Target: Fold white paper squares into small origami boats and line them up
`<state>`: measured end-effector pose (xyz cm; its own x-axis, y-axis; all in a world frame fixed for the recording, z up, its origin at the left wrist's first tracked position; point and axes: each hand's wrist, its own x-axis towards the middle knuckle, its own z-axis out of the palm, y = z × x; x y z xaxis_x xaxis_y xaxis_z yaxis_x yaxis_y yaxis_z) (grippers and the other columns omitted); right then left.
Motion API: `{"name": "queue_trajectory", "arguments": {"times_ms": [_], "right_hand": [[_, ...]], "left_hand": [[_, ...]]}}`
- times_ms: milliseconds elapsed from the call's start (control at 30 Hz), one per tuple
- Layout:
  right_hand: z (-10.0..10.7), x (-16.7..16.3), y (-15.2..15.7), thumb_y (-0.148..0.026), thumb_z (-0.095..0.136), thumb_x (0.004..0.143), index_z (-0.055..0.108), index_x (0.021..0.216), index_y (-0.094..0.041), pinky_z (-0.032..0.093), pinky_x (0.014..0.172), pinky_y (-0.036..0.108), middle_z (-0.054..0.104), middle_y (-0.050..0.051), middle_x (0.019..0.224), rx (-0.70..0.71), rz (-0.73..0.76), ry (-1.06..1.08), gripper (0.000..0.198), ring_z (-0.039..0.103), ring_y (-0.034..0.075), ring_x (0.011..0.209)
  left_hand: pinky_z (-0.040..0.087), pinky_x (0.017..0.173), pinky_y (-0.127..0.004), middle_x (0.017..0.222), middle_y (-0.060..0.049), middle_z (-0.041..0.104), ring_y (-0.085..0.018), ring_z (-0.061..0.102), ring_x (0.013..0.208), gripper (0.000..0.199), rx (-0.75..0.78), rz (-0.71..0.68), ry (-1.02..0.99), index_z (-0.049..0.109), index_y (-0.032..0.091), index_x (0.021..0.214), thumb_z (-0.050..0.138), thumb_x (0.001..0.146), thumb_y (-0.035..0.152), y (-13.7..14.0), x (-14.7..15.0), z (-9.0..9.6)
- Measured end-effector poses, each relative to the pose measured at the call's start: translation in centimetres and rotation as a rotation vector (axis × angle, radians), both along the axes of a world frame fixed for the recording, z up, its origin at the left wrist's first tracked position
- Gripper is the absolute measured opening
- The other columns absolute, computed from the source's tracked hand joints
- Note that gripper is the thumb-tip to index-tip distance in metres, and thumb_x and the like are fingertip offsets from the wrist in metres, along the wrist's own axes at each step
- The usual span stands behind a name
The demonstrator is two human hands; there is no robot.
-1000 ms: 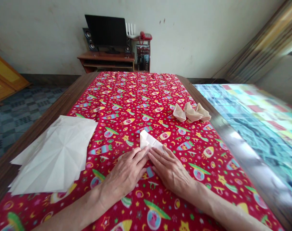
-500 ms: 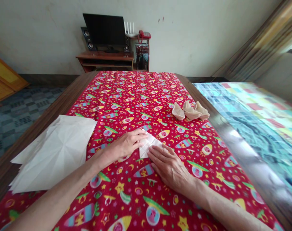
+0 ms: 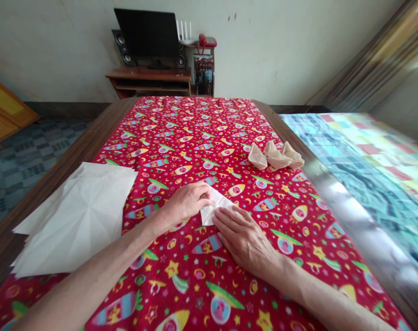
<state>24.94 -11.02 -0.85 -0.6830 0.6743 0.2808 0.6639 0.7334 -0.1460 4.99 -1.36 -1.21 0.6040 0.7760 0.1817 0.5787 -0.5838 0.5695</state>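
Note:
A small folded white paper (image 3: 209, 216) lies on the red patterned cloth (image 3: 181, 285) between my hands. My left hand (image 3: 188, 200) is at the paper's upper left side, its thumb and fingers curled together in a pinch at the edge. The fingertips partly cover that corner. Flat on the right part of the paper rests my right hand (image 3: 243, 234), fingers stretched out and pressing it to the cloth. Left of my left forearm is a stack of creased white paper sheets (image 3: 81, 216). Several folded paper pieces (image 3: 277, 156) with pointed tips stand farther off to the right.
The cloth covers a brown wooden table (image 3: 98, 133). Beyond it are a desk (image 3: 150, 76) with a monitor (image 3: 146, 34) and speakers, and a red telephone (image 3: 208, 41). To the right is a bed-like surface with a checked cover (image 3: 346, 151).
My left fingers have gone from lying stretched over the paper's corner to curling in a pinch there. My right hand stays flat on the paper. The view has tilted slightly downward.

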Motion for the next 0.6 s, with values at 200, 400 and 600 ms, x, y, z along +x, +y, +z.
{"name": "queue_trajectory", "arguments": {"times_ms": [200, 400, 600], "right_hand": [[0.0, -0.35, 0.3, -0.017, 0.042, 0.094, 0.053, 0.126, -0.011, 0.036, 0.105, 0.043, 0.056, 0.011, 0.128, -0.02, -0.022, -0.054, 0.034, 0.045, 0.026, 0.12], [-0.22, -0.51, 0.41, -0.021, 0.043, 0.093, 0.046, 0.132, -0.011, 0.035, 0.105, 0.046, 0.051, 0.013, 0.131, -0.026, -0.06, -0.076, 0.04, 0.04, 0.028, 0.122], [0.35, -0.89, 0.75, -0.026, 0.04, 0.094, 0.05, 0.127, -0.015, 0.039, 0.099, 0.044, 0.05, 0.011, 0.128, -0.09, -0.112, -0.097, 0.036, 0.043, 0.028, 0.115]], "left_hand": [[0.042, 0.07, -0.023, 0.086, 0.002, 0.054, -0.013, 0.056, 0.077, 0.01, 0.013, 0.021, 0.057, 0.054, 0.018, 0.079, 0.063, 0.083, 0.017, -0.54, 0.07, 0.51], [0.044, 0.072, -0.024, 0.091, 0.002, 0.052, -0.012, 0.057, 0.078, 0.009, 0.016, 0.037, 0.071, 0.053, 0.019, 0.083, 0.062, 0.084, 0.018, -0.66, 0.0, 0.38], [0.046, 0.071, -0.025, 0.092, 0.001, 0.053, -0.013, 0.058, 0.077, 0.007, 0.029, 0.039, 0.077, 0.054, 0.019, 0.084, 0.061, 0.084, 0.018, -0.75, 0.14, 0.17]]}}
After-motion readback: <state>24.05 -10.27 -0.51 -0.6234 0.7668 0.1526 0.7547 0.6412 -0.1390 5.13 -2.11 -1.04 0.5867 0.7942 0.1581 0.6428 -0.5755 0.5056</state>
